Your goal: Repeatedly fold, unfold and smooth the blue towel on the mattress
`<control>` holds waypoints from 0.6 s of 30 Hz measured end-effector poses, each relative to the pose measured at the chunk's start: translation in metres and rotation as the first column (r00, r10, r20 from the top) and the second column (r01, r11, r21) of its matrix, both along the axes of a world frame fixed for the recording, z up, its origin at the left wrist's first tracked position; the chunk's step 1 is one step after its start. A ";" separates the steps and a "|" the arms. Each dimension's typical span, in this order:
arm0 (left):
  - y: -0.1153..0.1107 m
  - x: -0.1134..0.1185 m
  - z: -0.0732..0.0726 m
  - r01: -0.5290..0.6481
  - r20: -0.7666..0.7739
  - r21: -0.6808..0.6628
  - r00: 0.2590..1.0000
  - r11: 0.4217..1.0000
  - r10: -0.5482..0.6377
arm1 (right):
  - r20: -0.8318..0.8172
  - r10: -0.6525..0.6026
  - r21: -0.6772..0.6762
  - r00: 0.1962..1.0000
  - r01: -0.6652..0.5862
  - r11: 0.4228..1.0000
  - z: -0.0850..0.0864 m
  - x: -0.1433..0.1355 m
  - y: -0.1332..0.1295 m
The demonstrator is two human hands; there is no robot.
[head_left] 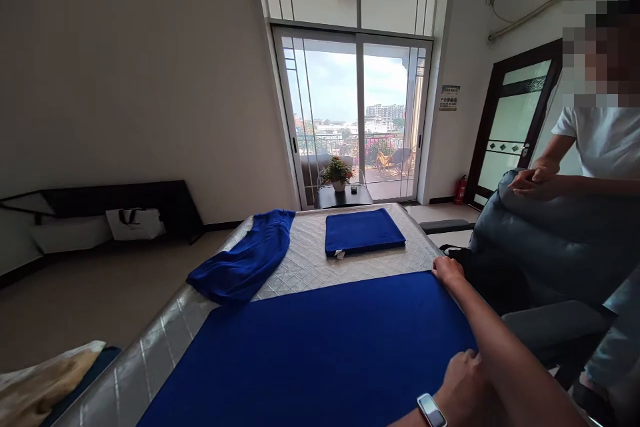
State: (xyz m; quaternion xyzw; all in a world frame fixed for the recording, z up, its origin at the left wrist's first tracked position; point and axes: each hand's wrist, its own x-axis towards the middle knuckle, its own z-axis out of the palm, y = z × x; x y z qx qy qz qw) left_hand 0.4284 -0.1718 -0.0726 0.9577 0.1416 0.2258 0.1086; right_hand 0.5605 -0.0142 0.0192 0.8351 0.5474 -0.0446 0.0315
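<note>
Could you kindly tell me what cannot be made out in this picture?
All in the head view:
Spread blue cloth: near end cut off by bottom edge.
Left hand: fingertips hidden behind the hand itself.
Wall sign: print too small to read.
White tag on folded blue cloth: any lettering too small.
Tan fabric: cut off by left edge.

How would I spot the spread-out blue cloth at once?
Find the silvery mattress in front of the glass door. Across its near part lies the blue cloth. Unlike the crumpled cloth and folded cloth farther off, it is spread flat.
</note>
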 end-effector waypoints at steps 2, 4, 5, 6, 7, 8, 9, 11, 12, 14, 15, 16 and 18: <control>0.001 -0.018 0.011 -0.001 -0.023 0.028 1.000 1.000 0.001 | -0.004 -0.006 -0.007 1.000 0.006 1.000 0.000 -0.001 -0.001; 0.004 -0.041 0.022 -0.062 -0.066 0.034 0.996 0.997 0.064 | -0.009 -0.013 -0.019 1.000 0.013 1.000 0.002 -0.003 -0.001; 0.005 -0.055 0.029 -0.110 -0.080 0.023 0.991 0.994 0.111 | -0.013 -0.017 -0.027 1.000 0.017 1.000 0.003 -0.004 -0.002; 0.007 -0.070 0.035 -0.166 -0.091 0.001 0.982 0.986 0.165 | -0.018 -0.021 -0.034 1.000 0.020 0.999 0.005 -0.006 -0.002; 0.008 -0.086 0.042 -0.221 -0.103 -0.031 0.971 0.975 0.217 | -0.023 -0.025 -0.042 0.999 0.024 0.999 0.007 -0.008 -0.002; 0.009 -0.103 0.049 -0.276 -0.117 -0.067 0.957 0.959 0.267 | -0.030 -0.031 -0.048 0.999 0.030 0.998 0.008 -0.011 -0.002; 0.010 -0.120 0.056 -0.327 -0.134 -0.106 0.941 0.939 0.312 | -0.039 -0.038 -0.052 0.999 0.036 0.998 0.010 -0.015 -0.002; 0.010 -0.153 0.068 -0.409 -0.180 -0.177 0.908 0.895 0.379 | -0.065 -0.052 -0.051 0.997 0.049 0.997 0.013 -0.024 -0.002; 0.010 -0.168 0.073 -0.439 -0.199 -0.207 0.894 0.874 0.402 | -0.083 -0.058 -0.046 0.995 0.054 0.997 0.014 -0.030 -0.003; 0.009 -0.194 0.082 -0.489 -0.215 -0.257 0.870 0.834 0.444 | -0.130 -0.063 -0.022 0.989 0.061 0.998 0.018 -0.043 -0.004; 0.007 -0.206 0.085 -0.510 -0.214 -0.279 0.859 0.813 0.465 | -0.162 -0.060 -0.001 0.985 0.061 0.998 0.020 -0.050 -0.004; 0.005 -0.216 0.088 -0.529 -0.208 -0.299 0.848 0.794 0.487 | -0.200 -0.053 0.023 0.978 0.059 0.998 0.023 -0.058 -0.004; 0.000 -0.234 0.094 -0.560 -0.182 -0.336 0.828 0.758 0.531 | -0.306 -0.022 0.071 0.952 0.046 0.996 0.031 -0.074 -0.003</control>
